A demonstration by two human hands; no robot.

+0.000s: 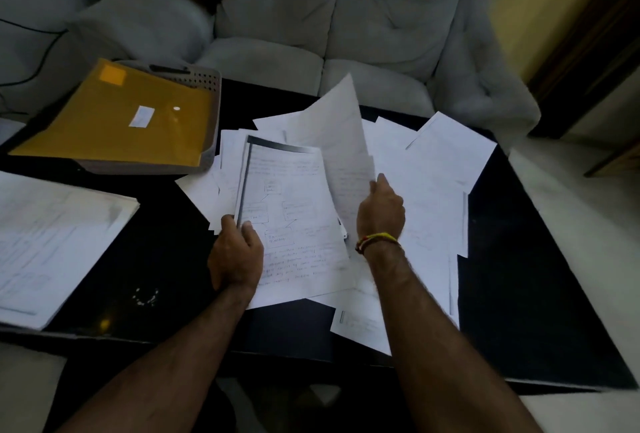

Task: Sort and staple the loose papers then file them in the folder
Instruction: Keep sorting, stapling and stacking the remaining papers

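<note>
Loose white papers (429, 197) lie spread over the middle of a black table (540, 294). My left hand (235, 252) grips the left edge of a small stack of handwritten sheets (294, 224) with diagrams on the top page. My right hand (381, 211) pinches a single sheet (339, 127) that stands lifted and curled above the pile. A yellow folder (121, 117) lies on a grey tray (211, 93) at the back left. No stapler is visible.
A separate neat pile of papers (52, 242) sits at the table's left edge. A grey sofa (346, 17) stands right behind the table. A dark cable (41, 51) runs at the far left. Pale floor shows at the right.
</note>
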